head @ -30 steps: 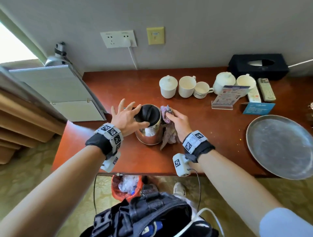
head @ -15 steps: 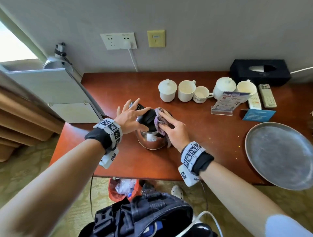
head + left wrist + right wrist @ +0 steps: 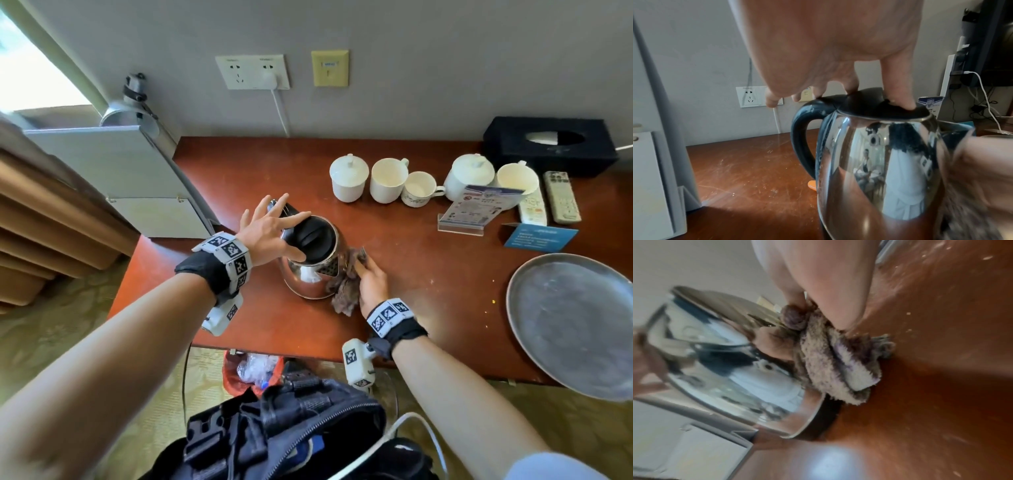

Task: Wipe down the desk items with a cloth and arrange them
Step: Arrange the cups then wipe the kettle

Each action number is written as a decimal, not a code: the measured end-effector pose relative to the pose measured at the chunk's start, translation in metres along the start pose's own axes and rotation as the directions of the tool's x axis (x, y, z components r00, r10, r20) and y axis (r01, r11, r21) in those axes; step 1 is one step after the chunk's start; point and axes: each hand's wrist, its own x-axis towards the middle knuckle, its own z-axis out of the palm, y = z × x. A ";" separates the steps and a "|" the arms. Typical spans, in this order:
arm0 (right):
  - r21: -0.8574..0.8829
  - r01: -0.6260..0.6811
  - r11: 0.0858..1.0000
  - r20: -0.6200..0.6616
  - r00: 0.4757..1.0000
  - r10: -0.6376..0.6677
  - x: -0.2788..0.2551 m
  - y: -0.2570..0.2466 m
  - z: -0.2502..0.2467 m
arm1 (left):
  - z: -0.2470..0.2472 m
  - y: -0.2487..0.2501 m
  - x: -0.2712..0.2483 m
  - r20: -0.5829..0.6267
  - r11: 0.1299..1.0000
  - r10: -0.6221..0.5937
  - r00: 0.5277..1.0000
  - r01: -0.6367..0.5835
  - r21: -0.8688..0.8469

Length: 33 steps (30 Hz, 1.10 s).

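Here the kettle (image 3: 313, 260) is standing upright on the surface (image 3: 428, 274), toward its front edge and nearer the left end. The left hand (image 3: 270, 229) is lying spread over the black lid (image 3: 877, 104), fingers straight, with fingertips pressing down on it. The right hand (image 3: 371, 277) is bunching the cloth (image 3: 344, 291) in curled fingers and pushing it against the kettle's right flank, low down near the base.

The steel body is looking mirror-smooth, so I judge it slippery under a bare palm and likely to slide or turn under a sideways rub; the black handle (image 3: 802, 142) is the surer hold for lifting. Its weight depends on water inside, which is hidden. The cloth is soft and shaggy, folding easily around the curve.

A leaflet stand (image 3: 479, 209) and a blue card (image 3: 541, 236) toward the back right are carrying print, but it is too small to read. No brand is showing on the kettle.
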 end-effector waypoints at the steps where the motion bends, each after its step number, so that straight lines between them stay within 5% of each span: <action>1: 0.012 0.023 1.000 -0.002 1.000 -0.023 -0.003 -0.007 0.004 | -0.001 0.000 -0.001 0.004 1.000 -0.003 1.000 0.003 0.006; 6: -0.030 0.288 0.957 0.185 0.943 -0.277 -0.023 -0.051 0.020 | -0.002 0.001 0.000 -0.003 1.000 -0.009 1.000 0.009 0.021; 10: -0.096 0.379 0.921 0.269 0.900 -0.342 -0.031 -0.047 0.022 | -0.002 0.002 0.000 -0.003 1.000 -0.012 1.000 0.012 0.009; 15: -0.007 0.258 0.966 0.102 0.961 -0.256 -0.026 -0.026 0.016 | -0.001 0.000 0.000 -0.002 1.000 -0.015 1.000 0.015 0.004; 20: 0.155 -0.017 0.988 -0.097 0.995 0.032 -0.021 0.003 0.012 | 0.000 0.000 0.001 -0.014 1.000 -0.019 1.000 0.019 -0.007; 29: 0.028 0.206 0.978 -0.033 0.978 -0.205 -0.047 -0.008 0.016 | -0.001 -0.002 0.001 -0.023 0.998 -0.010 1.000 0.009 -0.058; 33: -0.070 0.198 0.978 0.003 0.980 -0.198 -0.034 -0.006 0.008 | 0.002 -0.002 0.000 -0.007 0.992 0.000 1.000 -0.001 -0.126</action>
